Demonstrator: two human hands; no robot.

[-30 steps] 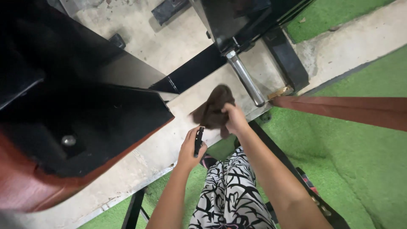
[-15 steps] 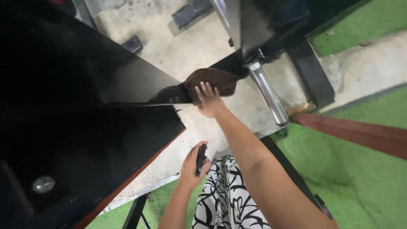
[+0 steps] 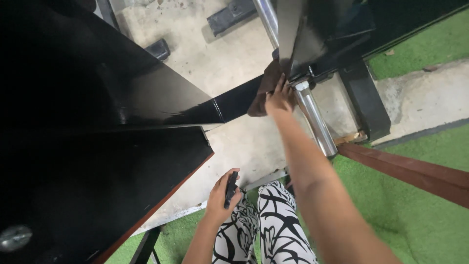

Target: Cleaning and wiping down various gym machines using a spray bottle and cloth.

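R hand point(image 3: 279, 99) is reaching fwd w/ arm fully stretched, pressing a dark brown cloth point(image 3: 264, 88) against the black metal frame point(image 3: 234, 100) of a weight machine, right where the beam is meeting the upright part. Fingers are spreading flat over the cloth, not curled round it; cloth is bunching between palm and frame, partly hidden by the hand. Just beside the hand, on its R, a shiny steel bar point(image 3: 316, 122) is sticking out at a slant toward the viewer. L hand point(image 3: 222, 193) is hanging low, near the knee, fingers clamping on a small slim black object point(image 3: 230, 188), held upright; what kind of object, cannot tell. Legs in black-and-white patterned trousers point(image 3: 273, 225) are showing at bottom centre. Large black panel w/ reddish edge point(image 3: 122, 176) is filling the L side. Floor under the machine is bare concrete point(image 3: 234, 142); green turf point(image 3: 420, 215) is lying R and below. Reddish-brown beam point(image 3: 410, 171) is crossing the turf at R.
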